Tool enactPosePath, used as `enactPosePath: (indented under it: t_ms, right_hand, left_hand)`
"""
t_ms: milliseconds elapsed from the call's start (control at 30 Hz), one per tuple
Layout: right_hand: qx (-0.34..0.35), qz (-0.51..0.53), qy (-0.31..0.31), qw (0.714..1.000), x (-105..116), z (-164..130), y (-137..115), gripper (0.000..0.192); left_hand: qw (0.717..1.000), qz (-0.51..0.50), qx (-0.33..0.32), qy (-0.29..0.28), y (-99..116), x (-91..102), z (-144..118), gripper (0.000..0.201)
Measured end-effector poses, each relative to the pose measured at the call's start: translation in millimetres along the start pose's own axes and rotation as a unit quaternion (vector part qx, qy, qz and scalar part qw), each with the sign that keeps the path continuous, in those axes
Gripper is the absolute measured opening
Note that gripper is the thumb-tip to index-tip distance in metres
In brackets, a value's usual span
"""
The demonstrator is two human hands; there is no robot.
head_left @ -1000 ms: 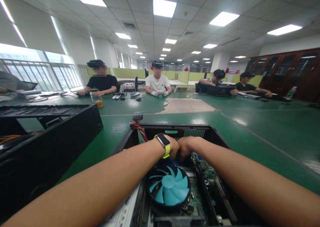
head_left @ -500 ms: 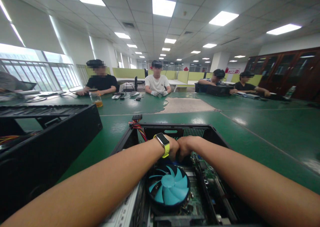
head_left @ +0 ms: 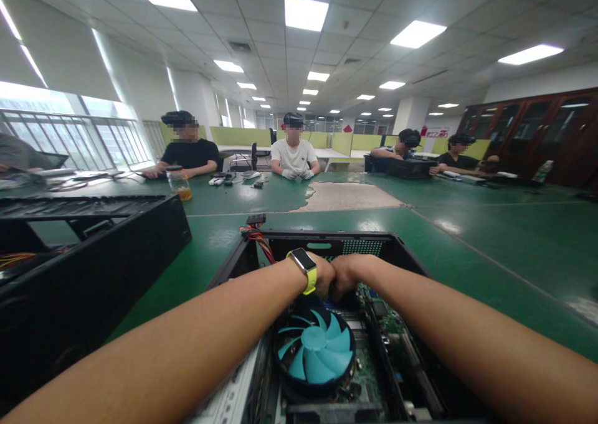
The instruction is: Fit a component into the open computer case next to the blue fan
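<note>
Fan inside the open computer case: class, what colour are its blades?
The fan blades are light blue, slightly greenish; they show best in the head view.

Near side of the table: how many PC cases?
2: the open case around the teal fan, and the black case at picture left. More may be out of frame.

Bare left hand [head_left: 323, 277], bare right hand [head_left: 344, 274]: fingertips hidden inside open black metal computer case [head_left: 292, 240]; grip unclear. Second black boxy case [head_left: 140, 265], at left, cut off by left edge. Far dark-and-white items [head_left: 228, 179] too small to tell.
</note>
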State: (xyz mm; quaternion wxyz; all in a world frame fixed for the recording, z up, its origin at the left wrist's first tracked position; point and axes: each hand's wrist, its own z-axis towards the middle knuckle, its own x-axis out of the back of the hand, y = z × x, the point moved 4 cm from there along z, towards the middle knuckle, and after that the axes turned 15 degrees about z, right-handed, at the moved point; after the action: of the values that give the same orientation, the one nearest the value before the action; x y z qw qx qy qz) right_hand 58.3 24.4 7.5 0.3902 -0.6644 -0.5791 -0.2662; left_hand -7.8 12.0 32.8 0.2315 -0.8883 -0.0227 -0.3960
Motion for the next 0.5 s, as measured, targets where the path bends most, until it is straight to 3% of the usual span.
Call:
enactPosePath:
  t_ms: [500]
  right_hand:
    - [-0.002,-0.009,-0.001,1.000,-0.7,-0.6,-1.0,0.070]
  left_hand:
    - [1.000,-0.004,-0.001,0.005,-0.1,-0.8,0.0,0.031]
